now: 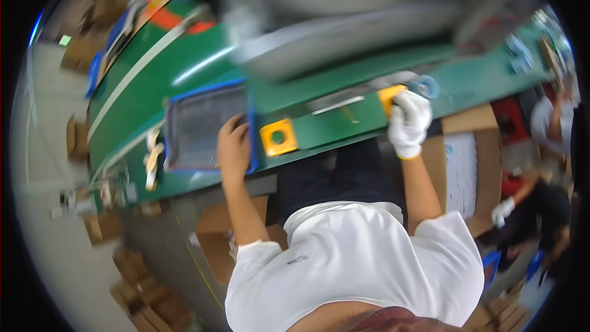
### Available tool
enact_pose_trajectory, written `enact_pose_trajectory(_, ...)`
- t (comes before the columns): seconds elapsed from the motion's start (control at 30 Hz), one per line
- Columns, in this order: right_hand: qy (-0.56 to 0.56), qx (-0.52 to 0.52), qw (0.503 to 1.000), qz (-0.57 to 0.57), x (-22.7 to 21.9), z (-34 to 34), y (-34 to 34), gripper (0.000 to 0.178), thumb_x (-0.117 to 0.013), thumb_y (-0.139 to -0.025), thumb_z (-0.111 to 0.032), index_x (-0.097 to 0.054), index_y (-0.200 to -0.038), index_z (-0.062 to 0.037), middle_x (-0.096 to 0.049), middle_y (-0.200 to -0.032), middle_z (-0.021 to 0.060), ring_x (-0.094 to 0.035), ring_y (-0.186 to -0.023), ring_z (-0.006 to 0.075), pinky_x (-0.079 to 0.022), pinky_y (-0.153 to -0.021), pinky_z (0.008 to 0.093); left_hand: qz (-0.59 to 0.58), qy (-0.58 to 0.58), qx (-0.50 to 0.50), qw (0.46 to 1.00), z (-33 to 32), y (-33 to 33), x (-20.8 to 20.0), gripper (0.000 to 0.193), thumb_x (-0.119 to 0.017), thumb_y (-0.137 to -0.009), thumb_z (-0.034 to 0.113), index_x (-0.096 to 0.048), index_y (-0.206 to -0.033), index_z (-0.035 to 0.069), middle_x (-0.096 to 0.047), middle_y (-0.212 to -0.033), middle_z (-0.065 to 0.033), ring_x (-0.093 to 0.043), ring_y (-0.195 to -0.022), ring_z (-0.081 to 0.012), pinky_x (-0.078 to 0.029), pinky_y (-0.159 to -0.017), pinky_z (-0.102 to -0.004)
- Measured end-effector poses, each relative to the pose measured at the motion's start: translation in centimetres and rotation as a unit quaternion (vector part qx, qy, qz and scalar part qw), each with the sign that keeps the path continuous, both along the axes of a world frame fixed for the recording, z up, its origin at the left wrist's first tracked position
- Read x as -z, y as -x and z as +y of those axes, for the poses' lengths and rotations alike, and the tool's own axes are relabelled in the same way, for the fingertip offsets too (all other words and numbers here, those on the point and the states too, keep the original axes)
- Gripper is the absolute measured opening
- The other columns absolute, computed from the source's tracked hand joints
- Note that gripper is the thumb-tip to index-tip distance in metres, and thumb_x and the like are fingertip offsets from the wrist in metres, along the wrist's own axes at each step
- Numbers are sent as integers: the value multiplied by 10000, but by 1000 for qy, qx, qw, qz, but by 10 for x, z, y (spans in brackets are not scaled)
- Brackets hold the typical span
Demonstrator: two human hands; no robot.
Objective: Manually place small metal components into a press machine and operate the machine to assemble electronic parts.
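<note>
My left hand (233, 147) is bare and lies over the right side of a dark shallow tray (206, 124) with a blue rim. Its fingers are bent and drawn together, and blur hides whatever may be between them. To its right, a yellow square plate (278, 137) with a round hole lies flat near the green table's front edge. My right hand (410, 122) wears a white glove and is closed on another yellow plate (389, 96). The glove covers much of that piece.
A metal strip (336, 103) lies on the green table (341, 124), and a roll of clear bluish tape (425, 86) sits beyond my right hand. Left of the tray is a white glove (152, 158). A large grey machine (344, 31) stands opposite. An open carton (488, 166) and co-workers are at right.
</note>
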State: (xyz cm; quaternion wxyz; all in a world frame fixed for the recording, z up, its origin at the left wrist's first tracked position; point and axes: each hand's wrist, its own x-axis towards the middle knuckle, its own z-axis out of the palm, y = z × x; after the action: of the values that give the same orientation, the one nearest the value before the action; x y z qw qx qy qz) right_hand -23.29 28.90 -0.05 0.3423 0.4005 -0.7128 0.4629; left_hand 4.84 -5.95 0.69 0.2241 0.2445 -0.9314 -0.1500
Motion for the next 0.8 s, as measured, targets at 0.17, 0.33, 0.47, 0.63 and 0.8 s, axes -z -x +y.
enact_pose_trajectory(0.17, -6, -18, 1000, -1, 11, -8, -2, 238, -663, -901, 57, -745, -1118, 5, -762, -1117, 176, -714, -997, 371, -565, -931, 457, 14, -43, 9, 999, 4, -5, -6, 140, -741, -944, 65, -787, -1059, -1, -744, -1212, -127, -676, -1179, -383, -555, -1030, -476)
enact_pose_trajectory(0.33, 30, -12, 995, -98, 25, -3, -7, 216, -653, -984, 3, -767, -1165, 38, -753, -1162, 174, -716, -1050, 319, -567, -996, 428, 26, -40, 1, 999, 2, -8, -5, 108, -745, -948, 86, -786, -1018, 14, -726, -1201, -122, -663, -1179, -373, -549, -1025, -476)
enact_pose_trajectory(0.47, 46, -22, 985, -163, 17, 0, -6, 257, -677, -989, 27, -777, -1226, 37, -748, -1138, 160, -712, -1069, 278, -574, -988, 412, 27, -59, 40, 997, -4, -7, -5, 158, -745, -950, 60, -777, -1083, -18, -726, -1237, -152, -653, -1212, -401, -530, -1067, -470)
enact_pose_trajectory(0.63, -7, -66, 994, -86, -48, -35, -26, 494, -835, -847, -36, -722, -1326, 12, -764, -1225, 175, -720, -1098, 344, -562, -997, 448, 32, -44, 27, 998, -5, -21, 0, 160, -722, -939, 21, -790, -1078, -18, -744, -1246, -170, -664, -1213, -415, -529, -1062, -490)
enact_pose_trajectory(0.8, -30, -171, 946, -274, -104, -79, -44, 806, -932, -820, -170, -568, -1495, 74, -745, -1315, 247, -798, -1072, 319, -632, -921, 415, 2, -65, 20, 998, -2, -10, 1, 161, -711, -980, 31, -771, -1109, -44, -730, -1284, -169, -650, -1234, -402, -517, -1076, -475)
